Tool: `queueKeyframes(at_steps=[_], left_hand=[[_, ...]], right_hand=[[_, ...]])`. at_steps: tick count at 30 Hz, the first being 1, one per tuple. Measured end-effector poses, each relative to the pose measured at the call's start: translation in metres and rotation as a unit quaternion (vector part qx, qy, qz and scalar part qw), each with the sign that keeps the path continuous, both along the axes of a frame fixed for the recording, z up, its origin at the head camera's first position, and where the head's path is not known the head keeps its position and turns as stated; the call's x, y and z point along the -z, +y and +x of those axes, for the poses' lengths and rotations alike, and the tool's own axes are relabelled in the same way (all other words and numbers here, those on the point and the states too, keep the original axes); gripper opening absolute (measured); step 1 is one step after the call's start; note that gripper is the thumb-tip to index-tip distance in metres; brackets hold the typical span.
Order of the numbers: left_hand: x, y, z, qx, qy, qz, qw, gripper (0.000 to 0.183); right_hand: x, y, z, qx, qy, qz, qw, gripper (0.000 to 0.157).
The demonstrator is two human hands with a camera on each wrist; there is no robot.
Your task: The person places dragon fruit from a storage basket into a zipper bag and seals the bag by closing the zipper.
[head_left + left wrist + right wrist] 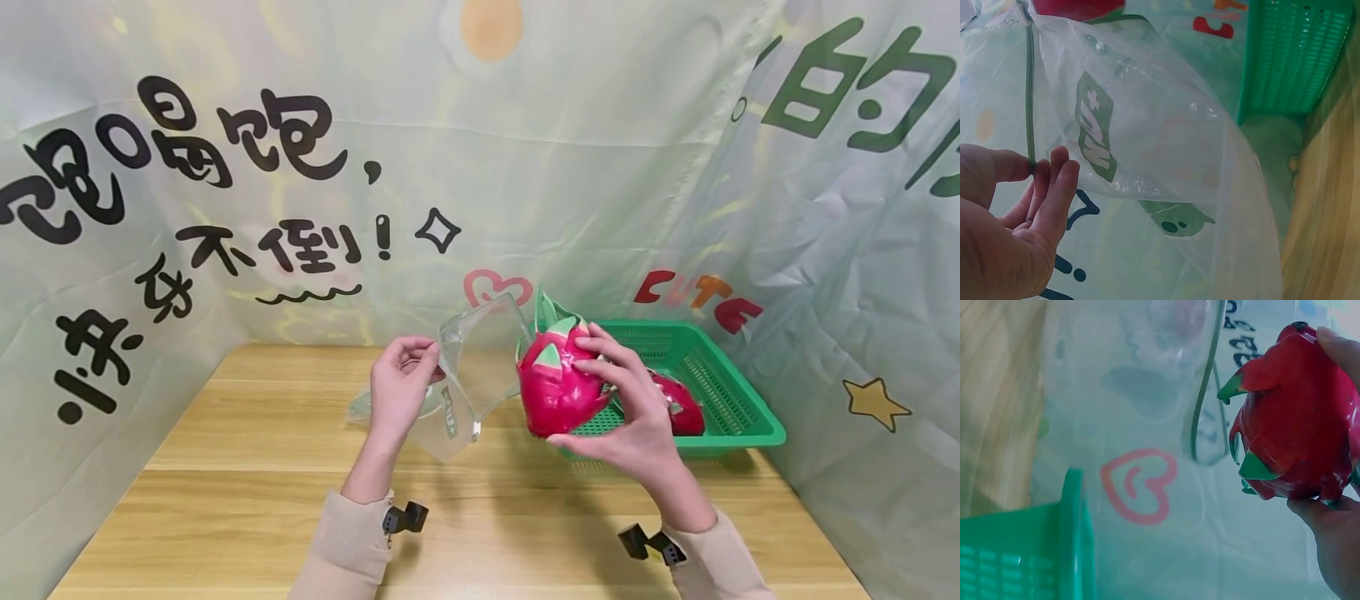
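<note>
My left hand (401,379) pinches the edge of a clear zip bag (487,358) between thumb and fingers. The bag's mouth gapes toward the right, and a green printed label (1094,125) shows on its side in the left wrist view. My right hand (633,408) grips a red dragon fruit (562,379) with green-tipped scales, thumb underneath and fingers over its right side. The dragon fruit is held beside the bag's opening, in front of the basket. In the right wrist view, the dragon fruit (1297,419) stands to the right of the bag's dark-edged mouth (1200,419).
A green plastic basket (738,425) stands at the back right of the wooden table (247,500). Another dragon fruit (682,408) lies in it, partly behind my right hand. Printed cloth (585,150) hangs around the table's back and sides.
</note>
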State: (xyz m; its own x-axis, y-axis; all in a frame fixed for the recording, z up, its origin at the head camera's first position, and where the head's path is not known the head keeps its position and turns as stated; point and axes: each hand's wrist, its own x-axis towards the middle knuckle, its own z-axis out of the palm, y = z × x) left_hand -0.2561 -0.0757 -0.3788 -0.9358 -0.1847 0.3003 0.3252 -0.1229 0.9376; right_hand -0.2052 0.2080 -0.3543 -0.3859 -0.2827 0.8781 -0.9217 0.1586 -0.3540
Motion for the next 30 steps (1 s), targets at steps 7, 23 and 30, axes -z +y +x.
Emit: queueKeyframes(at_steps=[7,23,30], left_hand=[[0.002,0.001,-0.001,0.001,0.002,-0.008,1.0,0.014],[0.002,0.001,0.002,0.017,0.053,-0.084,0.995,0.01],[0.002,0.0,0.004,0.043,0.075,-0.151,0.9848,0.006]], right_hand=[[-0.007,-0.019,0.009,-0.023,0.034,0.017,0.999,0.073],[0.005,-0.034,0.007,-0.052,-0.074,0.062,0.994,0.078],[0.012,-0.036,0.004,-0.035,-0.17,0.05,0.983,0.08]])
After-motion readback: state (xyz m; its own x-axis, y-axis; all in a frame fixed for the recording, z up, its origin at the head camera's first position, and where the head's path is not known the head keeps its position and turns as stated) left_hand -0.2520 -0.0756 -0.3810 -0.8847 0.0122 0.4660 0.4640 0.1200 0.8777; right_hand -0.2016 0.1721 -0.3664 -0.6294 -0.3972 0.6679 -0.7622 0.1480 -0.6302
